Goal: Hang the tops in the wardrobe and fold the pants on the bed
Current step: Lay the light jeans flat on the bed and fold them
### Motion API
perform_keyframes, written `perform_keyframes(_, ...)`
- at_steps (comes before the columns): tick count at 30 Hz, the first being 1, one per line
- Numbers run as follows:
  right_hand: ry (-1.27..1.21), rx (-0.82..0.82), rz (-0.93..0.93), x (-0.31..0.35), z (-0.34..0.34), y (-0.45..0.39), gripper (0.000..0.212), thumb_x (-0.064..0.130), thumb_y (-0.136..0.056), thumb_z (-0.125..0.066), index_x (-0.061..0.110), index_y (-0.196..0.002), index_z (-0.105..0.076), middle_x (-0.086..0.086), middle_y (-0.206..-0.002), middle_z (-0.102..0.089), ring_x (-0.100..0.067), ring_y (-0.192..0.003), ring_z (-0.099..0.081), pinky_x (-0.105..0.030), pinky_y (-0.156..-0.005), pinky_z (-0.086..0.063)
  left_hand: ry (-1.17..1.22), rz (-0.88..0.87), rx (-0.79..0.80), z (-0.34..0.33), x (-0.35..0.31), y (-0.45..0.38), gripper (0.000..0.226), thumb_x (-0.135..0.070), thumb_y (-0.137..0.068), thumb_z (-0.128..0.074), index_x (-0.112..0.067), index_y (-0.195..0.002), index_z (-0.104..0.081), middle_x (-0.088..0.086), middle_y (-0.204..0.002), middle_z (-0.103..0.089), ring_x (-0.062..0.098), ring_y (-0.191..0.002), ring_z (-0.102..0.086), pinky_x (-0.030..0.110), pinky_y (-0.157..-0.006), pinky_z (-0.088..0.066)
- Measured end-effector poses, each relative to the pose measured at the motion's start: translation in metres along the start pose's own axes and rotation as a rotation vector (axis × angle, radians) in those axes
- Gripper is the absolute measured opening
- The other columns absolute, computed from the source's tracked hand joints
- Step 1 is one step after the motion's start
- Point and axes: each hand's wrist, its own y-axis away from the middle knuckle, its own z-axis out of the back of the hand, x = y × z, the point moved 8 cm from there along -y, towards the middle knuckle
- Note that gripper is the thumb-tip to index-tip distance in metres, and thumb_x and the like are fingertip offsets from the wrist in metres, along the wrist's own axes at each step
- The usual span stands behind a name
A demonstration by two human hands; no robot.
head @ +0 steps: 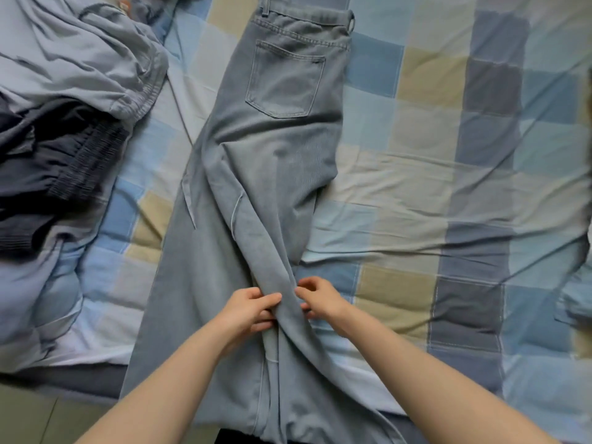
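Grey-blue jeans [282,149] are lying lengthwise at frame centre on a checked bed [448,155], a raised fold being pinched between left hand [248,310] and right hand [320,298] fingers; crumpled clothes [64,107] are sitting upper left.

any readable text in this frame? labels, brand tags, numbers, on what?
None readable.
Pale blue-grey denim jeans: the back pocket and waistband show plain stitching only, no patch or tag in view.
Blue, beige and grey checked bedsheet: pattern only.
Light grey garment and dark navy garment with elastic waistband: no print or label visible.
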Motion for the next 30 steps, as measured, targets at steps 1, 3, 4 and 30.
perform_keyframes(1, 0.002, -0.021, 0.001, -0.004, -0.001, 0.004, 0.027, 0.019, -0.097, -0.051, 0.012, -0.123, -0.051, -0.009, -0.109, -0.061, -0.018, -0.079, -0.058, -0.022, -0.055, -0.045, -0.004, -0.011, -0.002, -0.004, 0.006, 0.007, 0.023, -0.015, -0.097, -0.057, -0.002, -0.117, -0.061, 0.008, -0.091, -0.075, 0.023, -0.088, -0.067, 0.039, -0.093, -0.049)
perform_keyframes(3, -0.051, -0.048, -0.018, -0.007, -0.002, 0.007, 0.029, 0.022, -0.098, -0.05, 0.013, -0.125, -0.05, -0.009, -0.114, -0.062, -0.016, -0.073, -0.058, -0.023, -0.054, -0.042, 0.004, -0.052, -0.013, -0.005, 0.012, 0.016, 0.023, -0.014, -0.099, -0.053, -0.003, -0.118, -0.061, 0.005, -0.086, -0.075, 0.024, -0.09, -0.069, 0.04, -0.096, -0.05)
perform_keyframes(4, -0.094, -0.051, -0.035, -0.01, -0.005, 0.008, 0.031, 0.024, -0.098, -0.05, 0.012, -0.126, -0.049, -0.009, -0.115, -0.062, -0.017, -0.073, -0.059, -0.022, -0.051, -0.041, 0.03, -0.069, -0.009, -0.003, 0.015, 0.021, 0.024, -0.013, -0.1, -0.051, -0.004, -0.12, -0.06, 0.01, -0.096, -0.075, 0.027, -0.098, -0.069, 0.041, -0.099, -0.05)
perform_keyframes(30, -0.452, -0.059, -0.049, -0.042, -0.103, 0.064, 0.025, 0.017, -0.089, -0.066, 0.014, -0.113, -0.063, -0.002, -0.103, -0.071, -0.014, -0.084, -0.067, -0.025, -0.058, -0.051, -0.451, -0.071, -0.168, 0.23, 0.022, 0.038, 0.02, -0.027, -0.095, -0.061, -0.008, -0.093, -0.068, 0.009, -0.086, -0.069, 0.023, -0.077, -0.061, 0.034, -0.07, -0.053)
